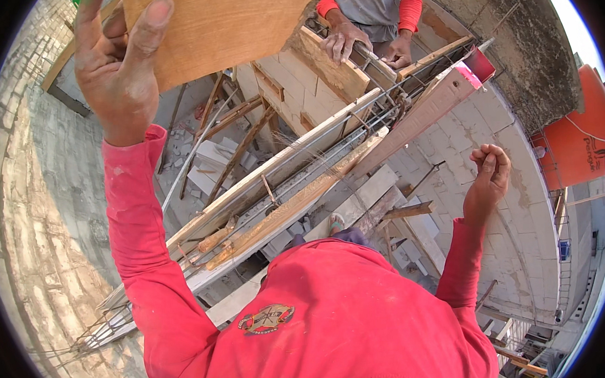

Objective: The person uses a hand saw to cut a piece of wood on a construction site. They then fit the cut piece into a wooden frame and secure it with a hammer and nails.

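My left hand is raised at the upper left, its thumb lying over the edge of a brown plywood sheet. The sheet runs out of the top of the view. On the right, my right hand hangs in the air with its fingers curled and thumb pressed in; whatever it may hold is hidden. Between my arms runs a long beam form of wooden boards with steel rebar inside. At its far end, a co-worker's two hands rest on the boards and bars.
A pinkish metal channel lies along the beam form near its far end. Below are propping timbers and broken white blocks. Block walls rise at both sides. An orange tank stands at the far right.
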Tool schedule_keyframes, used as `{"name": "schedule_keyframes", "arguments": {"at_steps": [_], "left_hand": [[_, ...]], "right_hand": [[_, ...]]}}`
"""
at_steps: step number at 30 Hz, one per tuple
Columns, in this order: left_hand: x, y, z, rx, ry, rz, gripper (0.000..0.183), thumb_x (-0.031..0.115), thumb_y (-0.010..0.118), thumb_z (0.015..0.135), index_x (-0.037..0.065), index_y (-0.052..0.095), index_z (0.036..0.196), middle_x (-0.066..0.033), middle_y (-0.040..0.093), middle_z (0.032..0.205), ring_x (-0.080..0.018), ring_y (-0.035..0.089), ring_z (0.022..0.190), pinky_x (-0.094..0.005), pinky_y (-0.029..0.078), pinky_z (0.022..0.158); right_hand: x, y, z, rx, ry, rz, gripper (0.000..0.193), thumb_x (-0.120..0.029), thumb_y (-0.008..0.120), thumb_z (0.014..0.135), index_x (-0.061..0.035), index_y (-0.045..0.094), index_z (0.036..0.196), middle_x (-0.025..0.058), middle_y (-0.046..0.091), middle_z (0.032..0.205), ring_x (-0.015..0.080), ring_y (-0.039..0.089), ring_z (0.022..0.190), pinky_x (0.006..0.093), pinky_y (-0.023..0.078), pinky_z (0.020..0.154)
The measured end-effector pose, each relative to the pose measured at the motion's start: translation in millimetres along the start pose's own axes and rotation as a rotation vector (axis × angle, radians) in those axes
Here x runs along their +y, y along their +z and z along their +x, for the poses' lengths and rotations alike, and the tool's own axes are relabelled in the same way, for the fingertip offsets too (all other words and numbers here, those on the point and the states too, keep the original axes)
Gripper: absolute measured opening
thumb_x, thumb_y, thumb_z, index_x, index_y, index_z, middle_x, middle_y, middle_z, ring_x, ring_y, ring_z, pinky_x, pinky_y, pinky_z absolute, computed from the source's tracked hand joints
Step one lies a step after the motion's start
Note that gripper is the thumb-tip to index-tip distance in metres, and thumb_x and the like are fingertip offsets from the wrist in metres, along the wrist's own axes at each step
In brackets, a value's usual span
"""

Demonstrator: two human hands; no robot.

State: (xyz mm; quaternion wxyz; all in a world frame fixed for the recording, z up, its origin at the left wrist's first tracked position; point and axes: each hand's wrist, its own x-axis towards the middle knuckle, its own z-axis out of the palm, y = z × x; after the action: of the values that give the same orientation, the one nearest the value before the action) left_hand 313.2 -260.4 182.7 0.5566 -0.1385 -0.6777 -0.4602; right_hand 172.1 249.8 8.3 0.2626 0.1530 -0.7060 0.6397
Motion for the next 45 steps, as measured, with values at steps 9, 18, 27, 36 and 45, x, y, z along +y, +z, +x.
{"name": "schedule_keyframes", "arguments": {"at_steps": [9, 18, 27, 36, 45], "left_hand": [[109.3, -215.1, -81.3, 0.419, -0.19, 0.511, 0.064, 0.019, 0.072, 0.103, 0.0, 0.042, 0.156, -0.02, 0.057, 0.148, -0.0273, 0.061, 0.133, -0.041, 0.053, 0.11], [175.2, -258.0, -164.8, 0.663, -0.339, 0.682, 0.071, 0.025, 0.066, 0.108, 0.001, 0.031, 0.165, -0.0191, 0.048, 0.158, -0.031, 0.055, 0.139, -0.0458, 0.052, 0.112], [215.4, -244.1, -209.3, 0.891, -0.394, 0.67, 0.071, 0.02, 0.069, 0.105, 0.004, 0.034, 0.164, -0.0175, 0.054, 0.153, -0.0298, 0.059, 0.135, -0.0428, 0.055, 0.109], [213.4, -285.5, -272.4, 0.906, -0.536, 0.572, 0.07, 0.015, 0.07, 0.104, -0.003, 0.036, 0.162, -0.0182, 0.065, 0.143, -0.0203, 0.064, 0.127, -0.036, 0.051, 0.109], [214.4, -354.0, -303.8, 0.832, -0.74, 0.538, 0.067, 0.02, 0.07, 0.105, -0.001, 0.04, 0.161, -0.0175, 0.067, 0.139, -0.0204, 0.067, 0.123, -0.0348, 0.054, 0.104]], "right_hand": [[187.7, -98.5, -331.1, -0.899, 1.016, -0.424, 0.033, -0.013, 0.052, 0.1, -0.0052, 0.065, 0.129, 0.021, 0.075, 0.104, 0.0298, 0.076, 0.091, 0.0427, 0.064, 0.081], [165.4, -69.9, -296.6, -1.584, 0.83, -0.593, 0.039, -0.037, 0.06, 0.102, -0.0023, 0.07, 0.118, 0.0271, 0.072, 0.121, 0.0439, 0.068, 0.113, 0.0477, 0.053, 0.097], [195.9, -28.1, -306.0, -1.652, 0.802, -0.51, 0.037, -0.033, 0.056, 0.103, -0.0028, 0.07, 0.121, 0.0262, 0.072, 0.121, 0.0444, 0.069, 0.112, 0.0479, 0.054, 0.097], [199.6, 14.4, -338.9, -1.531, 0.837, -0.507, 0.036, -0.029, 0.053, 0.105, -0.0034, 0.071, 0.123, 0.0252, 0.073, 0.122, 0.0448, 0.069, 0.112, 0.0481, 0.055, 0.098], [182.1, -16.7, -444.1, -1.259, 0.814, -0.488, 0.036, -0.025, 0.049, 0.106, -0.0039, 0.071, 0.125, 0.0242, 0.073, 0.122, 0.0453, 0.07, 0.112, 0.0484, 0.056, 0.098]]}}
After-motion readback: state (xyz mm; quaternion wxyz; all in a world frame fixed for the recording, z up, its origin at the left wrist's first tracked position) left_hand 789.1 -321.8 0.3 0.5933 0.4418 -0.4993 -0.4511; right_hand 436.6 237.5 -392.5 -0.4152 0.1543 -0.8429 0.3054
